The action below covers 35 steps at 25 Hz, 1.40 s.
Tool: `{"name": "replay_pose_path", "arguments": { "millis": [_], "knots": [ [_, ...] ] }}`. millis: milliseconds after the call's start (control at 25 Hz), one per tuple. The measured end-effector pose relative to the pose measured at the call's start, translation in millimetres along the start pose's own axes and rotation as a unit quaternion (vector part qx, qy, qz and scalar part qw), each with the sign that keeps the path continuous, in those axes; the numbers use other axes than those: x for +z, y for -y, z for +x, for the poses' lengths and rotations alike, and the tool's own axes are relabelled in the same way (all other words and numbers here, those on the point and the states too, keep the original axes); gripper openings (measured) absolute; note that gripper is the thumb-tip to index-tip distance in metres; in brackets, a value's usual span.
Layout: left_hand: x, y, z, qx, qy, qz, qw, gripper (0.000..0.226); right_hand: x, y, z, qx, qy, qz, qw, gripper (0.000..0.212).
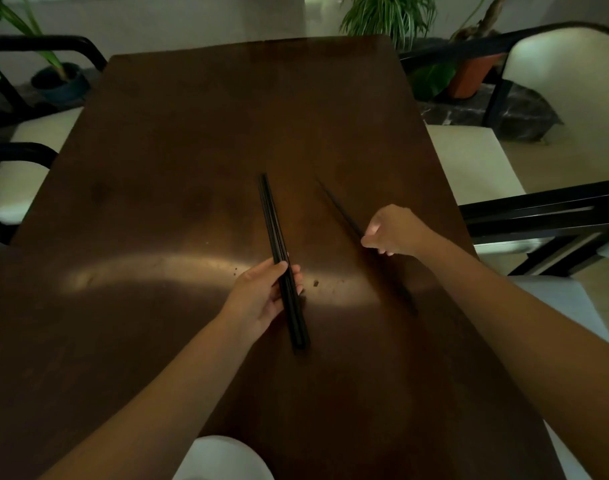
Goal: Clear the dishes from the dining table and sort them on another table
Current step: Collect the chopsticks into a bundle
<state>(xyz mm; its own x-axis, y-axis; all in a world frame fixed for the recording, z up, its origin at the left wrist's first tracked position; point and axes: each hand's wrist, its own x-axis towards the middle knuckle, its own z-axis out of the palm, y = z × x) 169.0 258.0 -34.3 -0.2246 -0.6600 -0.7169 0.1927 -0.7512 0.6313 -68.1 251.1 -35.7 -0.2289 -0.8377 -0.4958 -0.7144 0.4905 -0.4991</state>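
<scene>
On the dark brown dining table [192, 150] my left hand [261, 296] grips a bundle of black chopsticks [272, 220] near its lower half, tips pointing away from me. My right hand [393, 232] is closed around another pair of black chopsticks [337, 206], which angle up and to the left above the tabletop. The two hands are about a hand's width apart. A white bowl [223, 459] shows at the table's near edge, between my forearms, partly cut off by the frame.
A few small crumbs [315, 283] lie on the table between my hands. White-cushioned chairs with black frames stand on the left [15, 181] and right [538, 209]. Potted plants [469, 74] sit on the floor beyond the table.
</scene>
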Motion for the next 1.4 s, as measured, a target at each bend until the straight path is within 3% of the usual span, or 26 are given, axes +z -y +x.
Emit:
{"name": "replay_pose_path", "arguments": {
  "millis": [200,320,480,680,920,1080,1280,1400],
  "knots": [
    [13.3,12.1,-7.2,-0.018,0.003,0.002,1.000,0.022,17.5,15.4,-48.2,-0.001,0.044,0.314,0.948,0.004],
    [25.6,20.6,-15.2,-0.033,0.028,0.011,0.999,0.019,30.6,28.8,-66.4,0.028,0.020,0.401,0.915,0.007],
    [33.9,29.2,-25.0,-0.009,0.102,0.054,0.993,0.019,42.0,39.0,-71.0,0.049,-0.046,0.320,0.945,0.014],
    [31.6,33.1,-30.9,0.013,0.098,0.057,0.993,0.029,45.7,40.9,-77.5,0.023,-0.072,0.252,0.965,0.014],
    [31.0,34.5,-39.5,0.030,0.142,0.085,0.986,0.034,24.8,38.1,-89.4,-0.056,0.024,0.338,0.939,0.025],
    [30.7,32.5,-48.3,0.026,0.181,0.091,0.979,0.036,14.3,40.9,-96.7,-0.129,-0.010,0.341,0.931,0.021],
    [25.3,25.5,-71.5,0.030,0.170,0.159,0.972,0.034,17.0,45.8,-104.5,-0.098,0.003,0.378,0.921,0.018],
    [19.3,25.4,-100.9,0.035,0.158,0.147,0.976,0.027,19.4,52.9,-117.6,-0.095,0.036,0.378,0.920,0.018]
  ]
}}
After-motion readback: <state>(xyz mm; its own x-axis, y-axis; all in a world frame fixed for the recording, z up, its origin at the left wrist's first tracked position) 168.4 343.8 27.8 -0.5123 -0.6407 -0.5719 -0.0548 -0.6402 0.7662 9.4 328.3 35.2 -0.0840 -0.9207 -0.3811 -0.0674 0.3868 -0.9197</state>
